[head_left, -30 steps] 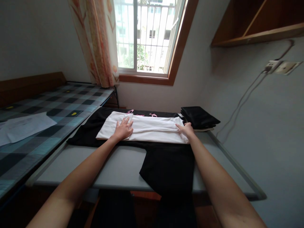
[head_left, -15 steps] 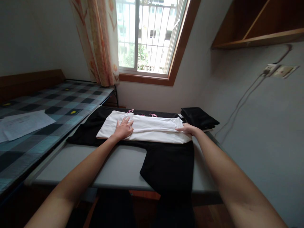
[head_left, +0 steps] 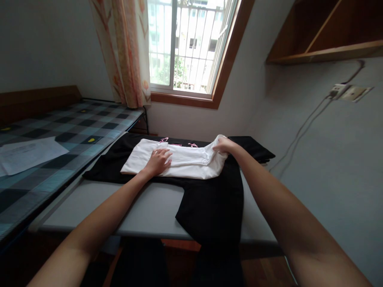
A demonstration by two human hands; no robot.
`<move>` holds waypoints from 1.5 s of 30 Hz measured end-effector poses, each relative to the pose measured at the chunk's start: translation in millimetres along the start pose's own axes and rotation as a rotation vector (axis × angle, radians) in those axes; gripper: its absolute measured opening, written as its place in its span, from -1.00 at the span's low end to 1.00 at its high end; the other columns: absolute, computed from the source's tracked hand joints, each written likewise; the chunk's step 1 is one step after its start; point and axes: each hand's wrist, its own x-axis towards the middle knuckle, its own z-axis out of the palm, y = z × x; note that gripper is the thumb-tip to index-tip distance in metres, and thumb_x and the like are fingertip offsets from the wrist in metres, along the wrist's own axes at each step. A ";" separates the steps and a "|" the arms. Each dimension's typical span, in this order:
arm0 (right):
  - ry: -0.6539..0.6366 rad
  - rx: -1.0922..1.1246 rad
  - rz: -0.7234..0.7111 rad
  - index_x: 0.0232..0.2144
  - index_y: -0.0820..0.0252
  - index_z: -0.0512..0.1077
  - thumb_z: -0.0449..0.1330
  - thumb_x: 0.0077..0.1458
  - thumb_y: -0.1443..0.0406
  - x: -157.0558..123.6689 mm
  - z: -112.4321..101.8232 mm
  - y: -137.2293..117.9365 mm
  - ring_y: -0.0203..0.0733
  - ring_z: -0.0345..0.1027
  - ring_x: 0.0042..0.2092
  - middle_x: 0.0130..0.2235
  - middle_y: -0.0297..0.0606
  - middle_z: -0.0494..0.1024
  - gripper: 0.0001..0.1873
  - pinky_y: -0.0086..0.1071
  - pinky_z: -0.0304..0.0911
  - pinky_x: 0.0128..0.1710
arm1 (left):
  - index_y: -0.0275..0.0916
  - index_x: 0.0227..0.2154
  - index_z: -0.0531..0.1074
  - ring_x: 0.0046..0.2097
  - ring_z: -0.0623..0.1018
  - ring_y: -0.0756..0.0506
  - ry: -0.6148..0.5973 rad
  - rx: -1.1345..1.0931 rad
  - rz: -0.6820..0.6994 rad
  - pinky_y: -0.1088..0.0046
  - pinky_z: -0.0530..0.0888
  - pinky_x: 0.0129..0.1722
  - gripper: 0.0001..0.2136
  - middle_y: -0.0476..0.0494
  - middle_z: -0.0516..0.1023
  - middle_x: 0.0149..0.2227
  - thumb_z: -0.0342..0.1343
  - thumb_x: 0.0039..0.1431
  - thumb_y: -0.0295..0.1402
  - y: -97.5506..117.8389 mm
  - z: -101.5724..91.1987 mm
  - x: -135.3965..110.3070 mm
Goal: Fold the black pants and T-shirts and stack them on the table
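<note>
my left hand (head_left: 159, 161) is resting palm-down on the white cloth (head_left: 191, 170), left of its middle, fingers loosely spread and a little curved. my right hand (head_left: 224, 144) is pinching the cloth's right end between thumb and fingers, holding that end up clear of what is underneath; the undersides of those fingertips are hiding from me, so their exact placing i cannot tell.

the white cloth is lying folded in a long strip, running left to right across the black garment (head_left: 214, 211). its left part is lying flat; its right part is bending upward toward my grip, creasing near the bend. the black garment is spreading over the pale table (head_left: 155, 213), one piece of it reaching toward me and hanging past the near edge. pink marks (head_left: 192, 145) are showing just beyond the cloth's far edge.

a folded black stack (head_left: 254, 148) is sitting at the table's far right, beyond my right wrist, which is partly covering it. on the left, a checked mattress (head_left: 98, 115) is running alongside the table, with papers (head_left: 32, 153) lying on it. a patterned curtain (head_left: 127, 52) is hanging beside the barred window (head_left: 191, 56), daylight coming through.
</note>
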 end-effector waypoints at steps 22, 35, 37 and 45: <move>-0.190 -0.247 -0.249 0.37 0.21 0.03 0.04 0.21 -0.09 -16.7 76.2 1.6 0.16 0.17 0.26 0.34 0.16 0.08 -0.16 -0.16 0.13 0.18 | -0.16 0.14 0.40 -0.19 0.56 -0.13 -0.168 -0.414 -0.083 0.24 0.37 0.02 -0.56 -0.10 0.58 -0.23 0.03 0.27 -0.10 26.5 -1.9 3.4; -0.016 -0.467 -0.391 0.27 0.23 0.23 -0.14 0.29 -0.04 -25.1 102.6 -2.2 0.18 -0.10 0.35 0.37 0.04 0.04 -0.32 0.02 -0.16 0.27 | -0.08 -0.08 0.54 0.06 0.37 -0.20 -0.042 -0.199 0.417 0.18 0.27 0.14 -0.75 -0.14 0.42 0.00 0.22 0.15 -0.31 43.3 -8.1 -11.1; 0.087 -0.465 -0.469 0.13 0.23 0.39 -0.09 0.30 0.06 -19.3 97.4 -10.8 0.12 0.03 0.29 0.31 0.01 0.19 -0.46 -0.04 -0.08 0.25 | -0.12 -0.10 0.54 -0.04 0.42 -0.15 -0.038 -0.186 0.461 0.26 0.32 0.07 -0.79 -0.13 0.48 -0.08 0.13 0.22 -0.36 45.2 -10.2 -9.4; -0.003 -0.429 -0.648 0.24 0.20 0.26 -0.14 0.32 0.26 30.1 103.0 -38.0 0.02 0.16 0.21 0.22 -0.05 0.35 -0.50 -0.18 0.11 0.13 | -0.16 -0.17 0.52 -0.19 0.45 -0.08 -0.050 -0.034 0.580 0.39 0.33 -0.13 -0.82 -0.10 0.51 -0.16 0.08 0.24 -0.48 40.3 -8.4 -6.7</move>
